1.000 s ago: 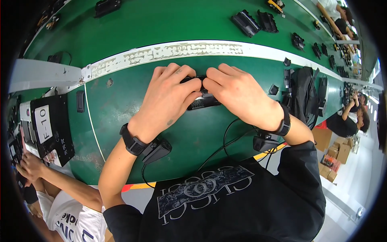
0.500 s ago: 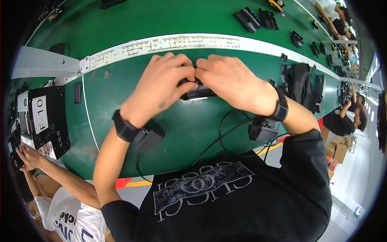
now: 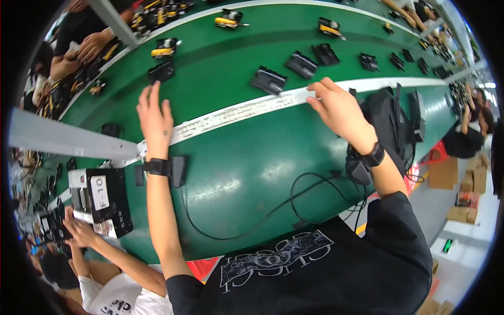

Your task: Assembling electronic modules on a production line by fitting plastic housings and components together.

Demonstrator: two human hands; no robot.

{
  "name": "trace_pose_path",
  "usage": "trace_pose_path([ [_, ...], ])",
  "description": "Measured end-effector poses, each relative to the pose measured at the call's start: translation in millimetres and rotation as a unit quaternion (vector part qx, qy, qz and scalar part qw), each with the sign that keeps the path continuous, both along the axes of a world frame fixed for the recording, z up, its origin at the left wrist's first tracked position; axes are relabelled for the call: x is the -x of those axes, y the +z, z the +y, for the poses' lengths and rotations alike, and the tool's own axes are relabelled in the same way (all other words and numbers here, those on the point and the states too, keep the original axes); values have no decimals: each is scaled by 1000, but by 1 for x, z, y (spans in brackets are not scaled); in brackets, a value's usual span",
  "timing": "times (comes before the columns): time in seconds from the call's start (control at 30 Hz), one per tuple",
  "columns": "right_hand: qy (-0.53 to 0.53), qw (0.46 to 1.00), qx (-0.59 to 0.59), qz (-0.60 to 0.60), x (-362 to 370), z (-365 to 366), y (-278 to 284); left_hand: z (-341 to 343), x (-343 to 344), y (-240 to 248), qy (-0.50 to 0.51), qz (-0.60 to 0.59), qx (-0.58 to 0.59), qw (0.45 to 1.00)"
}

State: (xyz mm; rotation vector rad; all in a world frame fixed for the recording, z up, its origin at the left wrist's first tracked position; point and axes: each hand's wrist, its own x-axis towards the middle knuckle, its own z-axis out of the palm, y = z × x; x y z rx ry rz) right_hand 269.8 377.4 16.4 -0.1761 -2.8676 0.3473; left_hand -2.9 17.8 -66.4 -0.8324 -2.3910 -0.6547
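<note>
- My left hand (image 3: pixel 153 118) is stretched far out over the green belt (image 3: pixel 231 58), fingers spread and flat, grasping nothing.
- The thing nearest it is a small black part (image 3: pixel 161 71) on the belt, just beyond my fingertips and apart from them. A yellow-and-black part (image 3: pixel 164 48) lies farther off, to its far side.
- My right hand (image 3: pixel 340 109) is also released and holds nothing. Its fingertips rest at the worn white strip (image 3: pixel 247 108) that runs across the bench.
- A black housing (image 3: pixel 269 80) sits on the belt just left of my right fingertips, not touched. 2 more black housings (image 3: pixel 301 64) lie farther right on the belt.
- A black bag (image 3: pixel 391 126) lies near my right wrist, at the right of the bench.
- Both wrists carry black bands with cabled units; the black cable (image 3: pixel 294 202) loops slack across the near side of the bench.
- Risk 1, in my judgement: the slack cable could drag or catch the bench edge on a long reach and pull my hand off line.
- Risk 2: with the hand flat and spread, I could push the small black part farther away instead of closing on it.
- Risk 3: parts sit close on the belt; my forearm could knock a neighbour.
</note>
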Motion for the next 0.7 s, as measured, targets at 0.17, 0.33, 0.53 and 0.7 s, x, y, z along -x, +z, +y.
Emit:
trace_pose_path([
  [0.17,-29,986,-29,-162,-76,45,7,-13,79,1,18,108,125,986],
  [0.33,-80,979,-10,-186,-116,38,4,0,82,-1,45,30,185,981],
  [0.53,-127,984,6,-128,-106,14,-16,32,-39,29,-121,18,128,984],
  [0.7,-116,985,35,-124,-67,6,-27,26,-126,29,-195,-57,110,973],
])
